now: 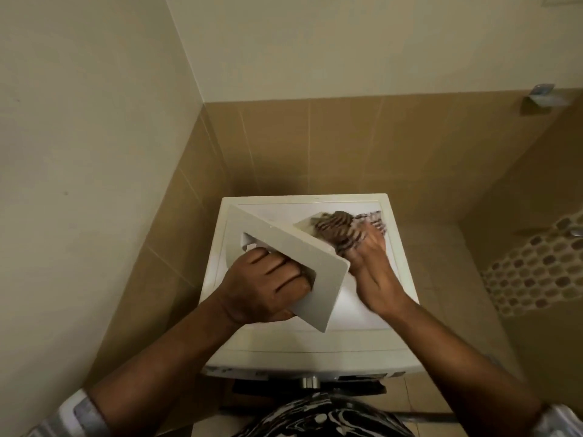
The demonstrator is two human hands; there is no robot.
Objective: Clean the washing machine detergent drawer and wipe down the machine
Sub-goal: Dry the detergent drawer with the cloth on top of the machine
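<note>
A white washing machine (303, 342) stands below me, seen from above. My left hand (265, 285) grips the white detergent drawer (284, 244) by the handle recess of its front panel and holds it tilted above the machine's top. My right hand (369, 257) holds a brown striped cloth (337, 228) against the part of the drawer behind the panel. The cloth and the right hand's fingers are blurred. The drawer's compartments are mostly hidden behind the front panel.
A cream wall (79, 152) closes in on the left and tan tiles (315, 146) line the back. A mosaic tile strip (536, 272) runs at the right. The machine's control dial (309, 381) shows at its front edge.
</note>
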